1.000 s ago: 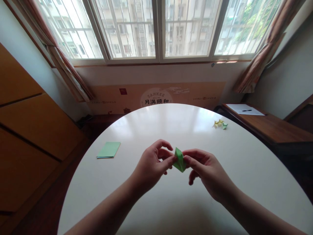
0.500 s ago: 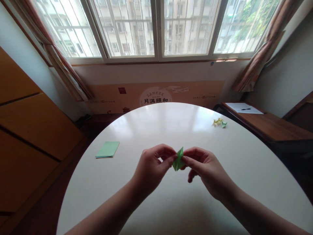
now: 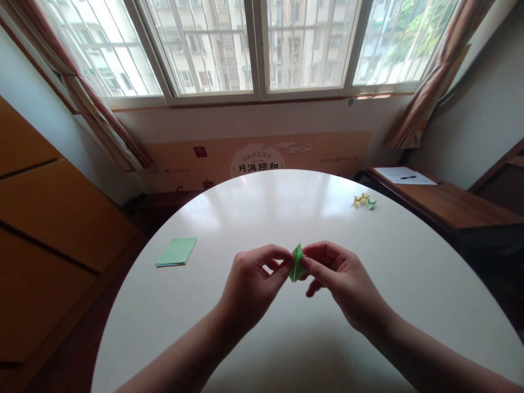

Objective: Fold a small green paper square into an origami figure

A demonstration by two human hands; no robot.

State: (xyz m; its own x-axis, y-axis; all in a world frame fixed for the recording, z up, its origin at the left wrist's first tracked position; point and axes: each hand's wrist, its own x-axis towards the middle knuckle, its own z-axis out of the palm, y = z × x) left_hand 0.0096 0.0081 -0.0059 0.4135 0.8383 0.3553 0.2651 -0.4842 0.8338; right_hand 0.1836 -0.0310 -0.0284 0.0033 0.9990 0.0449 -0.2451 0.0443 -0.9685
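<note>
A small piece of folded green origami paper (image 3: 297, 264) is held up over the white round table (image 3: 184, 338), narrow and pointed at top and bottom. On its left edge, my left hand (image 3: 257, 275) pinches it between thumb and fingers. My right hand (image 3: 341, 278) grips the right edge the same way, its lower fingers curled beneath. The fingertips cover part of the paper's sides. To the left on the tabletop lies a square stack of paper (image 3: 177, 251), light green on top.
Several small folded paper figures (image 3: 363, 201), yellow and pale green, sit at the table's far right. Beyond them a wooden desk (image 3: 458, 204) carries a white sheet (image 3: 403, 176) with a pen (image 3: 408, 177). An orange-brown cabinet (image 3: 53, 213) stands at left.
The whole view has shifted slightly. Both hands still hold the green paper, which looks a little narrower and more turned than before.
</note>
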